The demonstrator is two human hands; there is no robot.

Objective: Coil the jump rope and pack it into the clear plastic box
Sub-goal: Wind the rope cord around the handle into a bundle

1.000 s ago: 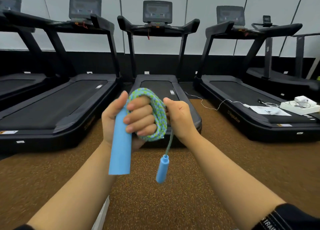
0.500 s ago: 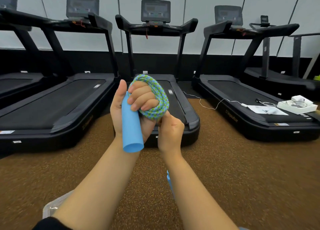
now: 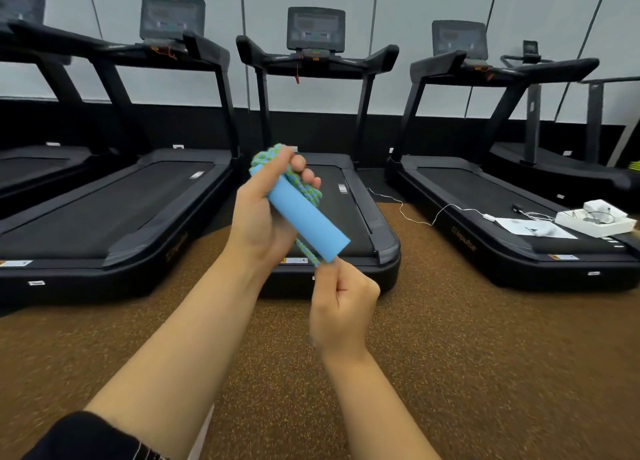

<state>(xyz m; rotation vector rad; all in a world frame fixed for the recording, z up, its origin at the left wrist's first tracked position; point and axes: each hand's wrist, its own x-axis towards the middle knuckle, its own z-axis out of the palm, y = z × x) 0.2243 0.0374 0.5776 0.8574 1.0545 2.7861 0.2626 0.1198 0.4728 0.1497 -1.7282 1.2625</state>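
Observation:
My left hand (image 3: 263, 217) grips a light blue foam handle (image 3: 308, 220) of the jump rope, tilted down to the right, with the blue-green braided rope coil (image 3: 304, 189) wound around its fingers. A short strand of rope (image 3: 308, 253) runs from under the handle down to my right hand (image 3: 341, 303), which pinches it just below the handle's lower end. The second handle is hidden. A pale sliver of the clear plastic box (image 3: 202, 432) shows between my forearms at the bottom edge.
Several black treadmills (image 3: 349, 217) stand in a row ahead on the brown speckled floor (image 3: 485, 355). On the right treadmill's deck lie a white box with cables (image 3: 595, 218), a paper sheet (image 3: 533, 227) and a white cord (image 3: 415, 217).
My left hand has turned, swinging the blue handle from upright to a slant down to the right. My right hand dropped lower, pulling the rope strand out beneath the handle.

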